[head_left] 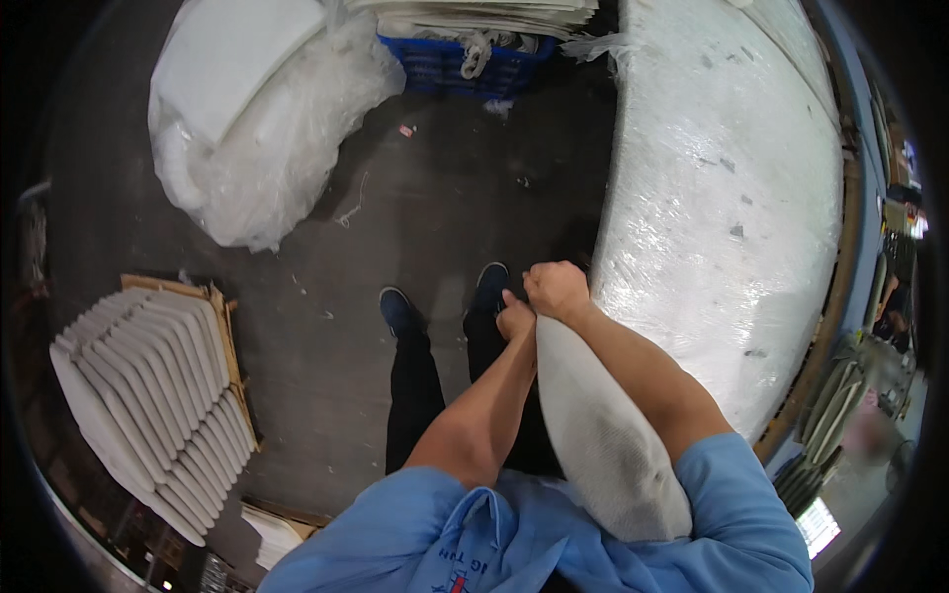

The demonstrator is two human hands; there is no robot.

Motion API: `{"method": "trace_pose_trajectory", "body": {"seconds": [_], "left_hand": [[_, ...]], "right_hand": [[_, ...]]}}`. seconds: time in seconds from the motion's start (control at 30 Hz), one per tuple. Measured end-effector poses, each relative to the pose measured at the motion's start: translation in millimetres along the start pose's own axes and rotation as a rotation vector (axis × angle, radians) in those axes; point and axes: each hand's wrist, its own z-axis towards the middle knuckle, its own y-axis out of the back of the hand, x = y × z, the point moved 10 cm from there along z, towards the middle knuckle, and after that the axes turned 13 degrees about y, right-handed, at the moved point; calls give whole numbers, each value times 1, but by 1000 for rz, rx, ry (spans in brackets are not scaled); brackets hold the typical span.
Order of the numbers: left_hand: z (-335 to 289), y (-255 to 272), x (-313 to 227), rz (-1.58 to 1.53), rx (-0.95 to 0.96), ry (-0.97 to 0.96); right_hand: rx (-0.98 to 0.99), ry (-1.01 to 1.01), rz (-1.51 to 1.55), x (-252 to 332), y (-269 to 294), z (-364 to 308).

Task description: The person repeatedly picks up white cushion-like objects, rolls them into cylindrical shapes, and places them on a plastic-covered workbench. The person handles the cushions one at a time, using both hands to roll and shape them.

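Note:
A light grey, fine-textured fabric-covered piece [603, 435], shaped like a long padded cushion, lies between my forearms. It narrows toward my hands, and its wide end rests against my blue shirt. My left hand [515, 317] is closed at the narrow tip, on its left side. Just beyond it my right hand [556, 291] is closed in a fist over the same tip. The two hands are side by side, nearly touching. The fingertips and the bit of fabric inside them are hidden.
A large white plastic-wrapped block [722, 227] stands close on my right. Stacked pale padded panels [148, 395] are at the left. A clear plastic bag [287, 138] with white sheets lies far left. A blue crate [465, 67] holding flat sheets stands ahead; scraps litter the dark floor [366, 217].

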Motion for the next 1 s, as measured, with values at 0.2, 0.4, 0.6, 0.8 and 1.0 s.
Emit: {"method": "trace_pose_trajectory", "body": {"seconds": [0.2,0.4,0.6,0.8,1.0], "left_hand": [[-11,12,-1,29,102,41],[-8,12,5,-26,113,128],[-17,-24,56,-562,849,241],[-78,-32,69,-621,1268,343],[-98,10,57,-389,1075,127]], "right_hand": [[103,-15,-97,11,-10,-3],[83,-19,-55,18,-4,2],[92,-61,15,22,0,-2],[-6,-51,97,11,13,-9],[-43,7,203,15,29,-19]]}}
